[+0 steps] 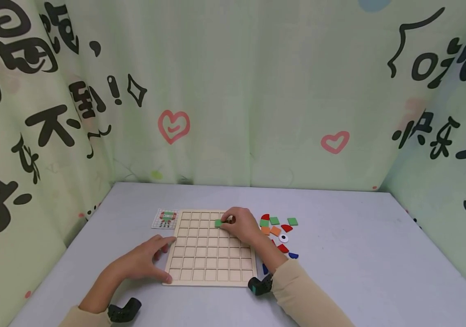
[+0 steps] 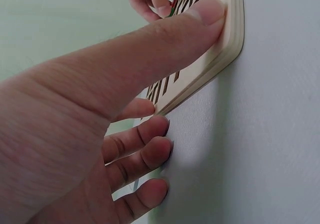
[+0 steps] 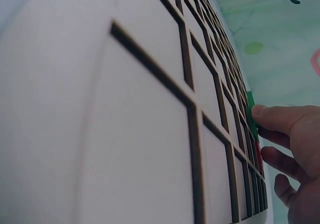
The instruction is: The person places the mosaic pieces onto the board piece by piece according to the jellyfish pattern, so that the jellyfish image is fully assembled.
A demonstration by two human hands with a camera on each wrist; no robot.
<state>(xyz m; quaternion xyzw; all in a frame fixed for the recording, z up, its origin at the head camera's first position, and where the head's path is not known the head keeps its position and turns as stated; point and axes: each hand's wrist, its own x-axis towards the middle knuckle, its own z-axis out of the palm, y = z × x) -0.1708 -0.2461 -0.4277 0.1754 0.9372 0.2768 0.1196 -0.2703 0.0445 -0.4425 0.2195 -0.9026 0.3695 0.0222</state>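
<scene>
A light wooden grid board (image 1: pixel 200 263) lies on the table. My left hand (image 1: pixel 145 259) is spread along its left edge, thumb on the near corner and index finger further up the side. In the left wrist view the thumb (image 2: pixel 200 19) presses the board's top face while the other fingers hang loosely beside it. Over the far part of the grid, my right hand (image 1: pixel 241 225) holds a green square tile (image 1: pixel 218 223) at its fingertips. The right wrist view shows the thumb on the green tile (image 3: pixel 251 109) and a red piece (image 3: pixel 258 154) by the other fingers.
A picture card (image 1: pixel 165 219) with a green and red figure lies left of the board. Right of it are scattered green tiles (image 1: pixel 292 221), orange tiles (image 1: pixel 275 231), red pieces (image 1: pixel 283 248), blue pieces (image 1: pixel 293 255) and a white round piece with a dark centre (image 1: pixel 284 238).
</scene>
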